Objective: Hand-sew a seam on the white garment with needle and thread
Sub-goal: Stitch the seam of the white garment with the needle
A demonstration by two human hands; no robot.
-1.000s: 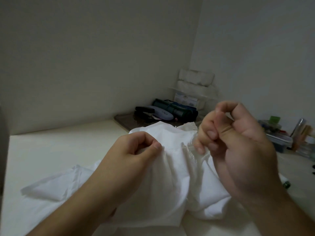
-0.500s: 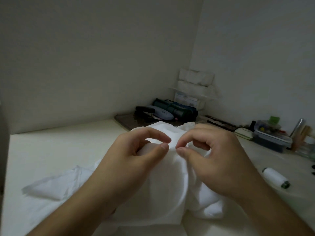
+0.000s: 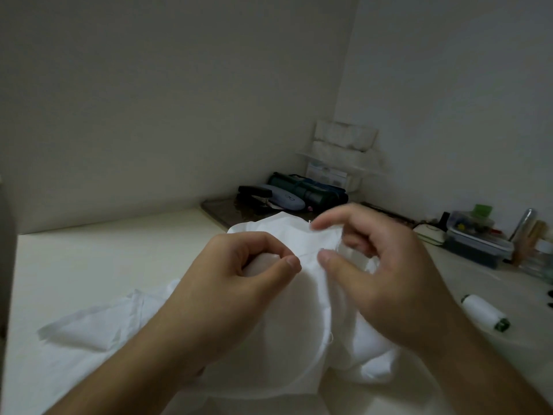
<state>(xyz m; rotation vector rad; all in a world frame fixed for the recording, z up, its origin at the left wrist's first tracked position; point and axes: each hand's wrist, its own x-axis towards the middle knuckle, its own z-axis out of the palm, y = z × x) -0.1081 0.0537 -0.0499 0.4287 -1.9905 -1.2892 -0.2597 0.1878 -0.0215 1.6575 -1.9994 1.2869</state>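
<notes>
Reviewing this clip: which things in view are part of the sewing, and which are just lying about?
In use: white garment, gripped by left hand and right hand; thread spool nearby. The needle is too small to make out.

Lying about: stapler, green roll, plastic box, stacked tissue packs.

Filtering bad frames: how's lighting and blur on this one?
Head view: dim, flat light with no glare; right hand fingertips motion-blurred; left hand sharper; white garment shows few folds; wide-angle bend at the edges.
</notes>
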